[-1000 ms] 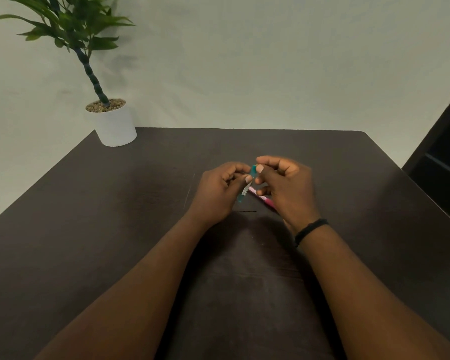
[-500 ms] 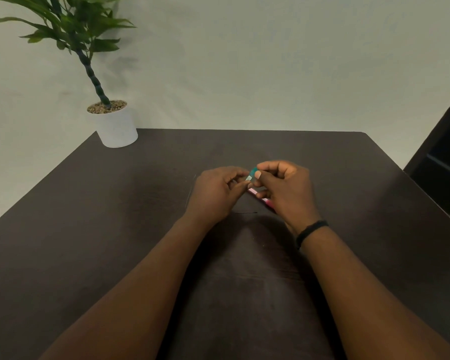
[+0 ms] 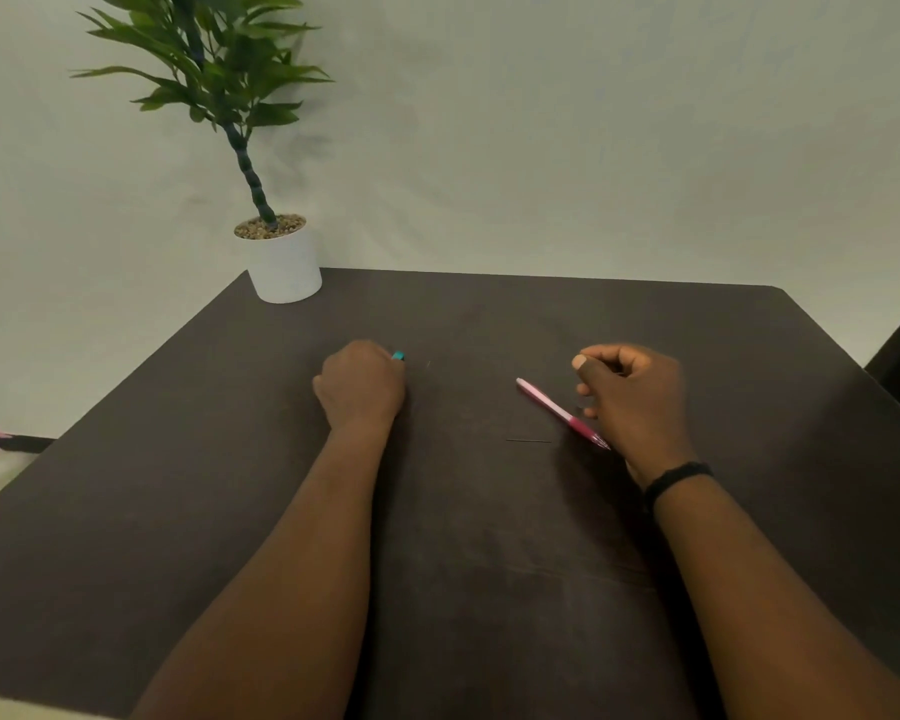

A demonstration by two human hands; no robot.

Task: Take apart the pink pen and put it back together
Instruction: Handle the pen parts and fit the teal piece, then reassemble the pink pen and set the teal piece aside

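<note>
— Lying flat on the dark brown wooden tabletop (image 3: 489, 589): slim pink plastic pen barrel (image 3: 562, 414), just beside the right hand (image 3: 632, 402), on its inner side.

— Long axis?

— Running diagonally: pale end up and toward the middle, darker pink tip down and toward the right wrist, almost touching it. Well apart from the left hand (image 3: 360, 389).

— Nearer hand, then?

— The right, clearly. Curled loosely above the barrel, thumb against the bent fingers, grip apparently empty; cannot tell for sure whether something tiny sits inside.

— And the left?

— Fisted on the tabletop, grip closed around a small teal plastic pen piece (image 3: 398, 356), only its end peeking out past the knuckles.

— Next move?

— Probably lowering the right grip onto the barrel's middle, across the diagonal. Then bringing the pale open end over toward the teal piece. Thin dark line near the tip (image 3: 528, 440): too fine to identify.
</note>
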